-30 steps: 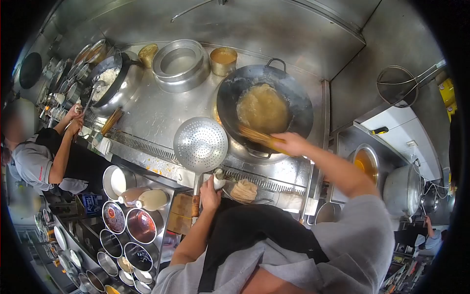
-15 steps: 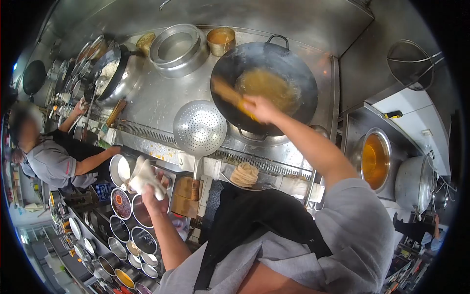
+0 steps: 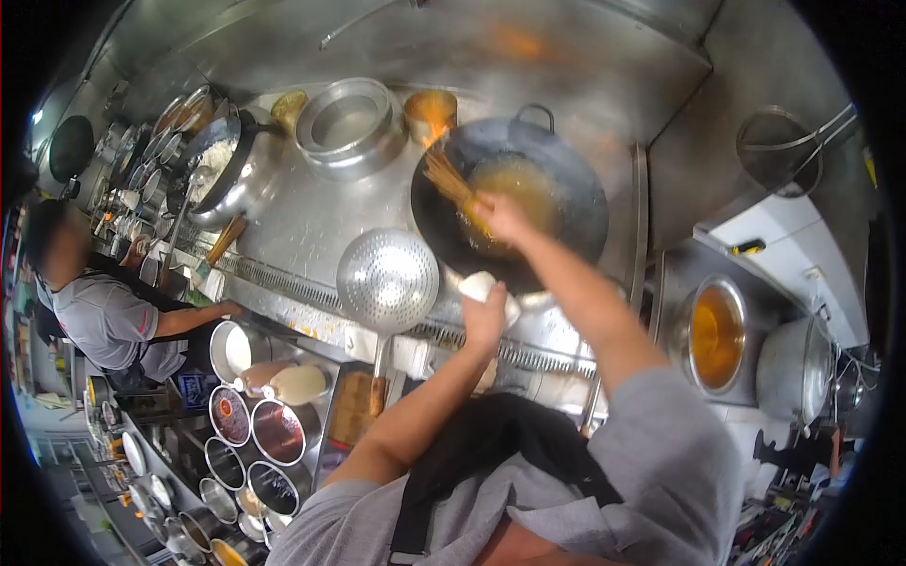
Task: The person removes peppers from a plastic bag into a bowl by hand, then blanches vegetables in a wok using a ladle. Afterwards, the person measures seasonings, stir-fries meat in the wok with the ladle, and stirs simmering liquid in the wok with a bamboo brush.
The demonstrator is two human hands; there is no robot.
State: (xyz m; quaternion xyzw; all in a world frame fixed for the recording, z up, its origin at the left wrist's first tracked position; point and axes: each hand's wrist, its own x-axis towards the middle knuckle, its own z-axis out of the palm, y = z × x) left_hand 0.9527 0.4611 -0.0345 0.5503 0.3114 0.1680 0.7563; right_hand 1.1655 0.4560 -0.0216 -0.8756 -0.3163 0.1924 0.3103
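My right hand [image 3: 503, 219] is closed round the handle of a bamboo brush [image 3: 447, 179], its bristles over the left part of a black wok [image 3: 587, 189]. Cloudy brownish liquid [image 3: 528, 189] lies in the wok. My left hand [image 3: 484, 313] grips a folded white cloth [image 3: 479, 285] at the wok's near edge, by its lower handle area; whether the cloth touches the handle is hidden. Left of it a perforated ladle [image 3: 388, 281] rests on the counter, its wooden-ended handle toward me. Orange flame shows behind the wok, beside a metal can [image 3: 420, 115].
Stacked metal pots [image 3: 344, 127] stand behind the ladle. Another wok with rice [image 3: 217, 165] and a co-worker [image 3: 109, 316] are at the left. Sauce containers [image 3: 279, 430] fill the lower left. At the right are a bowl of orange liquid [image 3: 714, 335] and a large pot [image 3: 793, 368].
My left hand has moved from above the sauce containers to the wok's near edge with the cloth. The brush has shifted within the wok area, and flame has appeared behind the wok.
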